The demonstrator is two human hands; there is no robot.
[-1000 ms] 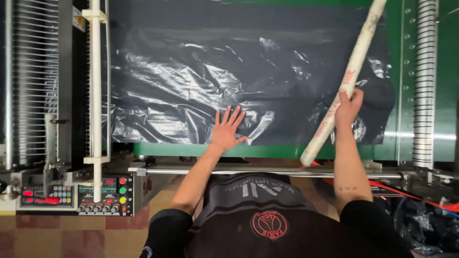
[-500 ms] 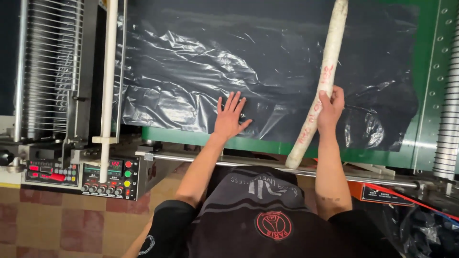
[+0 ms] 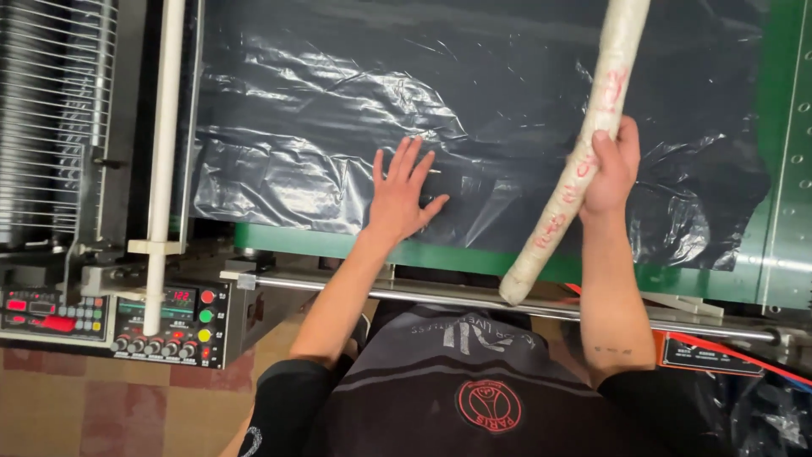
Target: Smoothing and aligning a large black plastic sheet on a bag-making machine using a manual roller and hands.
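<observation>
Left hand (image 3: 402,199) is down flat, fingers spread wide, palm pressing the black film (image 3: 474,127) near its front edge. Right hand (image 3: 611,169) is wrapped tight round the pale tube (image 3: 584,161), gripping it a little below the middle; the tube slants across the film, its lower end poking out past the green bed (image 3: 296,241) toward the steel rail (image 3: 355,286), its top running out of view.

That tube looks stiff and light, like a cardboard core, an easy one-hand hold, best taken near its middle so it balances. The film is another story: thin, soft, glossy, wrinkled all over, likely slippery and quick to slide or crease, so a flat open palm suits it better than a pinch.

Against half a second ago, the tube stands steeper and has come closer over the sheet. The right hand sits at about the same spot on it, and the left palm is still planted on the film.

Out to the left, a white bar (image 3: 165,152) stands upright above the control panel (image 3: 173,322) with its coloured buttons.
</observation>
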